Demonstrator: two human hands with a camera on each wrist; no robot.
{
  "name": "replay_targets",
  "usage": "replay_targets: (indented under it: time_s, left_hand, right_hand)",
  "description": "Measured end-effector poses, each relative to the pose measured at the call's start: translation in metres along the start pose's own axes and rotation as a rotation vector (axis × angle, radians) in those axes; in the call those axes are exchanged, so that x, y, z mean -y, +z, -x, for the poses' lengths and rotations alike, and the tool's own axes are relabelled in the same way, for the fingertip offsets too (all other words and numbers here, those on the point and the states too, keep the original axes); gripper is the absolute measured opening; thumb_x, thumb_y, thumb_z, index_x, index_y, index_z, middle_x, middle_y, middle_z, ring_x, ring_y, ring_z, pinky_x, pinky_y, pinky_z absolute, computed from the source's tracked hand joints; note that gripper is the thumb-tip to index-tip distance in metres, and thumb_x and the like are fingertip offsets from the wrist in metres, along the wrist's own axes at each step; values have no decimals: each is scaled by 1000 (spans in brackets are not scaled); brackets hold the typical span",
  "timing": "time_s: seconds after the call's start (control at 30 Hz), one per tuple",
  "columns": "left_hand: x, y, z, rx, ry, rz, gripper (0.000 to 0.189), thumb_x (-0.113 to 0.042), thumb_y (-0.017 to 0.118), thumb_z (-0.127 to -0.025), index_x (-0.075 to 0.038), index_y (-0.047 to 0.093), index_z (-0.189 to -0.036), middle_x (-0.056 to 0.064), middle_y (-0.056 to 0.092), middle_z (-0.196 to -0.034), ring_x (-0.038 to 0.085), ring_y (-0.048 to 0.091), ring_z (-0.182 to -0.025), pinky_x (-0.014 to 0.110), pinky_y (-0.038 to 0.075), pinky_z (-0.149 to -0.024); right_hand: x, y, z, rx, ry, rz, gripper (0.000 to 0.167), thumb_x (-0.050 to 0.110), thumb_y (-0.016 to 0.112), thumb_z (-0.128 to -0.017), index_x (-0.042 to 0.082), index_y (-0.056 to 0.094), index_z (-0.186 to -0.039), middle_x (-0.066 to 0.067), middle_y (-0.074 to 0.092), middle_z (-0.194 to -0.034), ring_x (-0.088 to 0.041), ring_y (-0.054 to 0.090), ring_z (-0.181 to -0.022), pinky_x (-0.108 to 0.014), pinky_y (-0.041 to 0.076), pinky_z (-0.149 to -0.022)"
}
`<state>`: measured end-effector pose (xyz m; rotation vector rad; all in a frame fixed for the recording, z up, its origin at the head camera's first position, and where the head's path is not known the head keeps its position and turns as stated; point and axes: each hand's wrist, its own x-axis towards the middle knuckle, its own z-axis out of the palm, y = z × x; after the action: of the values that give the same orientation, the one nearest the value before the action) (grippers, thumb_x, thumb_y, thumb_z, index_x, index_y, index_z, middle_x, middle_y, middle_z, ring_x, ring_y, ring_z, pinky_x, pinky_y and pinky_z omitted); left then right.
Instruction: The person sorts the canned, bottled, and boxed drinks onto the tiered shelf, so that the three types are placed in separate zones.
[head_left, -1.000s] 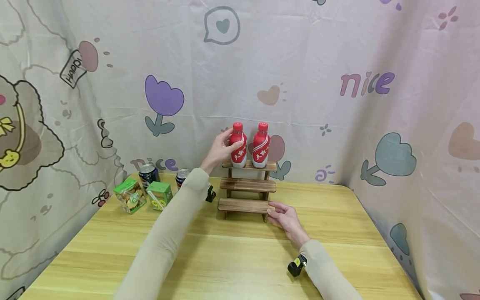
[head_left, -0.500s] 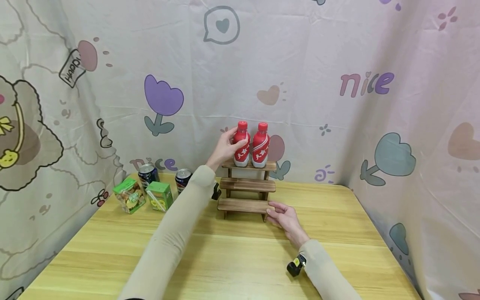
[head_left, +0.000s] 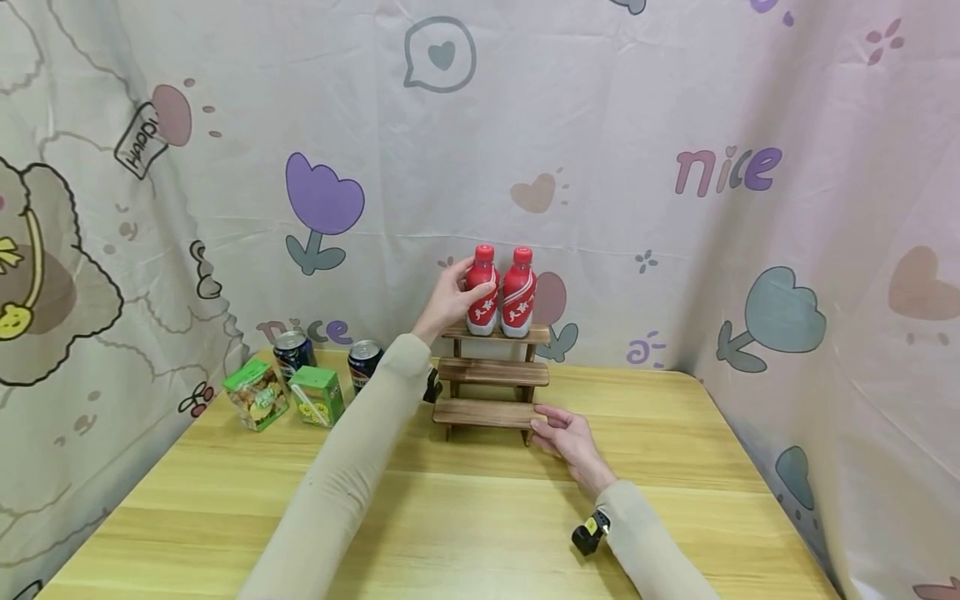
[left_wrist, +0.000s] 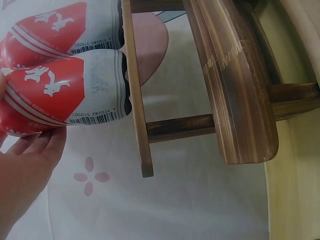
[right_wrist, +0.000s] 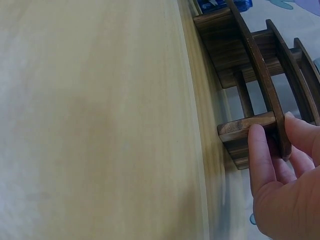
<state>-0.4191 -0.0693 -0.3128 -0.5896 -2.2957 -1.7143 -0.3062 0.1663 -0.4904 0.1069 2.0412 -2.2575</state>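
Note:
Two red-and-white plastic bottles with red caps stand upright, side by side, on the top step of a small three-step wooden stand. My left hand grips the left bottle from its left side, the thumb across the front. In the left wrist view this bottle touches or nearly touches the right bottle, and its base meets the top step. With my right hand I pinch the right end of the lowest step; in the right wrist view the thumb and fingers lie on either side of its board.
Left of the stand on the wooden table are two green drink cartons, one plain-sided with a straw and one tilted in angle. Two dark blue cans stand behind them. A printed curtain hangs behind and at both sides.
My left hand has moved the left bottle to the right along the top step, closing the gap to the other bottle. My right hand stays on the lowest step.

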Motion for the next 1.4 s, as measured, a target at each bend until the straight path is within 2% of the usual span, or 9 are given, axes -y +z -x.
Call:
replay_targets:
  time_s: [0.63, 0.8, 0.93, 1.07, 1.2, 1.4]
  left_hand:
    - [2, 0, -3, -7, -9, -10, 61, -23, 70, -93, -18, 43, -148, 12, 58, -137, 28, 58, -121, 49, 46, -104]
    - [3, -1, -4, 9, 0, 39, 63, -21, 70, -92, -16, 42, -149, 14, 56, -139, 31, 57, -124, 48, 45, -105]
    - [5, -2, -4, 7, -38, 42, 68, -26, 72, -91, -18, 40, -150, 13, 52, -144, 31, 52, -130, 48, 43, -108]
    - [5, -4, -1, -20, -52, 50, 69, -29, 73, -90, -16, 41, -149, 13, 50, -146, 31, 50, -132, 48, 42, -109]
    - [3, -5, 3, -74, -22, 80, 62, -27, 75, -88, -12, 49, -142, 15, 55, -140, 30, 53, -128, 47, 45, -106]
    - [-23, -13, 25, -163, 21, 123, 46, -11, 72, -89, 6, 56, -129, 28, 60, -127, 41, 56, -119, 47, 45, -105]
  right_hand:
    - [-1, -1, -1, -4, 3, 6, 41, 0, 70, -87, -3, 61, -128, -8, 64, -98, -27, 70, -96, -37, 57, -88]
    - [-1, 0, 0, 1, -10, 9, 42, 1, 70, -88, -5, 60, -129, -11, 67, -104, -25, 70, -96, -38, 56, -88]
    - [-2, 0, 0, 7, -14, 16, 43, 2, 70, -89, -6, 59, -130, -14, 67, -110, -22, 70, -95, -38, 56, -89]
    - [-2, -1, 0, 14, -15, 5, 45, 3, 71, -88, -5, 59, -130, -13, 67, -110, -19, 70, -92, -36, 57, -87]
    - [-2, -2, 0, 23, -27, 2, 46, 4, 72, -87, -5, 58, -131, -12, 67, -109, -20, 71, -93, -35, 57, -86]
    - [-3, -2, -3, 3, -6, 9, 42, 3, 70, -88, -3, 60, -129, -14, 67, -110, -26, 70, -98, -36, 57, -87]
